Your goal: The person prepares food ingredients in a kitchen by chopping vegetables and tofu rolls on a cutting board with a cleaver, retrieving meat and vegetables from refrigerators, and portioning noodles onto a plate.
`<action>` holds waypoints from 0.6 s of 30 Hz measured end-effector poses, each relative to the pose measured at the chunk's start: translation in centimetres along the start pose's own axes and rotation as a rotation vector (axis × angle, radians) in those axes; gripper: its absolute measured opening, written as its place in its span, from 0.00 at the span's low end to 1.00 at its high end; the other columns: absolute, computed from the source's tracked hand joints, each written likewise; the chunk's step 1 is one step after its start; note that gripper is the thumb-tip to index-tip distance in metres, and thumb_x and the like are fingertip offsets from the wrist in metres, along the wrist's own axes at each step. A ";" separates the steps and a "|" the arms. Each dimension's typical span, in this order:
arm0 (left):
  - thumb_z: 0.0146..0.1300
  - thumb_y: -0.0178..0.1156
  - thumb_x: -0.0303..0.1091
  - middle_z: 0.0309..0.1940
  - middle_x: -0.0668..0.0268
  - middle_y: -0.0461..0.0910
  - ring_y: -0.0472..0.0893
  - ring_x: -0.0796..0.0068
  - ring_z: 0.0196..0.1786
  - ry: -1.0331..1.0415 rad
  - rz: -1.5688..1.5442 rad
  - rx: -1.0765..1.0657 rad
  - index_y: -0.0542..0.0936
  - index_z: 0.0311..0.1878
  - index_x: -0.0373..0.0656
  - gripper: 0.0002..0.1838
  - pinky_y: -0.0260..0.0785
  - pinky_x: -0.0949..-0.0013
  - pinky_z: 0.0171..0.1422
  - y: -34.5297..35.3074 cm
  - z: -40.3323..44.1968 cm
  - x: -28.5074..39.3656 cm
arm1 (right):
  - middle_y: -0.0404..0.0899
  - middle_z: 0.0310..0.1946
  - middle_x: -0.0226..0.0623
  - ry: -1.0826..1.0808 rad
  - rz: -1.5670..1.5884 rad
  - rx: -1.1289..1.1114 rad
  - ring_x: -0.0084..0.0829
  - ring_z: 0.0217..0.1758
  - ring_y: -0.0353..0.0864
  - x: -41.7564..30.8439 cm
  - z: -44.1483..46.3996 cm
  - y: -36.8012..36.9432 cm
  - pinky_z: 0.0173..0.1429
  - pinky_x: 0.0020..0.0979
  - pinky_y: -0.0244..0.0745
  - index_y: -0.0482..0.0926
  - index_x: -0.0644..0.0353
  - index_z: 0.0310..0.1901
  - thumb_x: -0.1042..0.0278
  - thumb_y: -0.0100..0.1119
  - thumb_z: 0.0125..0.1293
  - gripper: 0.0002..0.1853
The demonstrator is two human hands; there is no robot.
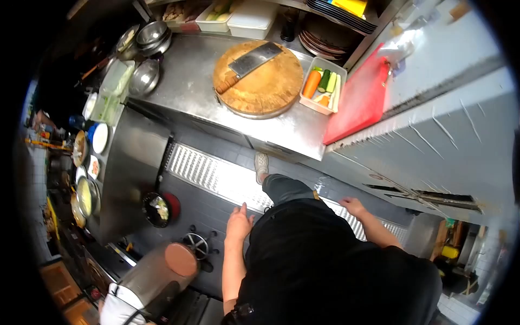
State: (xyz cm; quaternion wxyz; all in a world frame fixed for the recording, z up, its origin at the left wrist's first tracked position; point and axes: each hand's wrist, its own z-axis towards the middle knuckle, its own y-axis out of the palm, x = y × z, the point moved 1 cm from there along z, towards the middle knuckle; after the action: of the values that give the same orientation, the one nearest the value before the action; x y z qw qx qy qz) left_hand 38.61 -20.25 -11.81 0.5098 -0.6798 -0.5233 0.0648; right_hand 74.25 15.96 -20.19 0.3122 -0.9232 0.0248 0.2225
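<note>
Your left hand (238,223) and right hand (353,207) hung empty, fingers loosely curled, unclenched. Cleaver (257,58) lay on the round board (273,89) atop the desk (184,67); looked hefty, stiff, tbh best gripped by its wooden handle (227,83).

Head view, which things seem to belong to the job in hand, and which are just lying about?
Likely the job's, grouped together:
- chopping block
- cleaver
- vegetable tub

Apparently just lying about:
- red board
- metal bowls
- white container
</note>
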 end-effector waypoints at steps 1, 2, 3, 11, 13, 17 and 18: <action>0.64 0.67 0.40 0.61 0.37 0.75 0.78 0.41 0.61 0.028 0.027 0.024 0.70 0.71 0.35 0.35 0.73 0.52 0.65 -1.6 1.5 0.1 | 0.86 0.49 0.50 -0.081 0.071 0.008 0.40 0.56 0.83 -5.1 0.4 1.8 0.61 0.36 0.76 0.81 0.62 0.60 0.47 0.66 0.66 0.29; 0.64 0.67 0.40 0.61 0.37 0.75 0.78 0.41 0.61 0.057 0.058 0.052 0.70 0.71 0.35 0.35 0.73 0.52 0.65 -3.1 3.1 0.1 | 0.84 0.53 0.51 -0.152 0.023 -0.016 0.43 0.58 0.82 -10.6 1.1 2.6 0.63 0.37 0.75 0.81 0.64 0.59 0.49 0.66 0.67 0.28; 0.64 0.67 0.40 0.60 0.37 0.75 0.78 0.41 0.60 0.104 0.099 0.095 0.70 0.71 0.35 0.35 0.73 0.52 0.65 -4.3 4.6 -0.5 | 0.82 0.57 0.52 -0.227 -0.025 -0.037 0.47 0.61 0.81 -15.6 2.0 2.9 0.66 0.38 0.74 0.80 0.65 0.59 0.52 0.65 0.67 0.27; 0.64 0.66 0.37 0.59 0.37 0.76 0.78 0.39 0.59 0.033 0.115 0.085 0.72 0.69 0.35 0.32 0.74 0.51 0.63 -16.8 13.4 -3.6 | 0.86 0.47 0.45 -0.903 0.167 0.504 0.46 0.51 0.85 -47.1 9.8 -2.9 0.53 0.42 0.81 0.86 0.60 0.47 0.64 0.64 0.67 0.12; 0.64 0.66 0.36 0.58 0.37 0.76 0.78 0.39 0.59 0.038 0.098 0.085 0.72 0.68 0.35 0.30 0.74 0.50 0.63 -19.5 14.9 -4.4 | 0.88 0.41 0.41 -0.887 0.058 0.709 0.47 0.46 0.85 -52.9 14.8 -5.9 0.50 0.42 0.80 0.88 0.58 0.43 0.63 0.64 0.67 0.09; 0.62 0.65 0.31 0.56 0.37 0.77 0.79 0.39 0.57 0.251 0.096 0.424 0.74 0.66 0.38 0.28 0.74 0.50 0.62 -24.5 21.0 -2.8 | 0.87 0.43 0.47 -0.902 -0.072 0.915 0.49 0.47 0.84 -64.3 23.9 -14.2 0.55 0.44 0.78 0.88 0.57 0.43 0.59 0.65 0.66 0.12; 0.62 0.65 0.31 0.56 0.38 0.77 0.79 0.39 0.57 0.315 0.117 0.454 0.74 0.66 0.39 0.28 0.74 0.50 0.60 -26.0 22.9 -1.4 | 0.86 0.45 0.48 -0.911 -0.109 0.944 0.50 0.49 0.83 -66.6 25.9 -15.5 0.56 0.45 0.78 0.88 0.60 0.43 0.58 0.64 0.67 0.14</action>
State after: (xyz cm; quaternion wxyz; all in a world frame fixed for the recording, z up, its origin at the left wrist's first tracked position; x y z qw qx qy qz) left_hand 6.99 -8.73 -3.46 0.7194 -0.5789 -0.3696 0.1031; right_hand 6.97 37.43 -1.31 0.6737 -0.5007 -0.0616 0.5400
